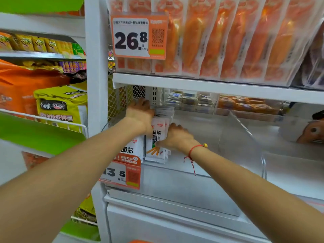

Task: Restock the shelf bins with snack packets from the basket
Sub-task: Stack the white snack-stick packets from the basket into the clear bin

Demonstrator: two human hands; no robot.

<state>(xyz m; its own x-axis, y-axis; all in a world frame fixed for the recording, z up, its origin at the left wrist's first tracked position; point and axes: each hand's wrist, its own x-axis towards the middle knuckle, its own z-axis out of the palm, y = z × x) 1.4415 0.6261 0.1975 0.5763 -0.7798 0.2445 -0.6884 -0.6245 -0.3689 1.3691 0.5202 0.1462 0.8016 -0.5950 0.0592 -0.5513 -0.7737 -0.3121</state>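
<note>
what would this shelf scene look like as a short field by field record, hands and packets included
place: shop shelving with clear plastic bins
left hand: on the left side and top of the white snack packets, fingers hidden behind them
right hand: pressed against the right side of the same stack
packets: standing upright at the left end of the clear bin
rest of bin: no packets seen to the right of the stack
price tag: orange, on the bin front
shelf above: orange packets, tag reading 26.8
</note>
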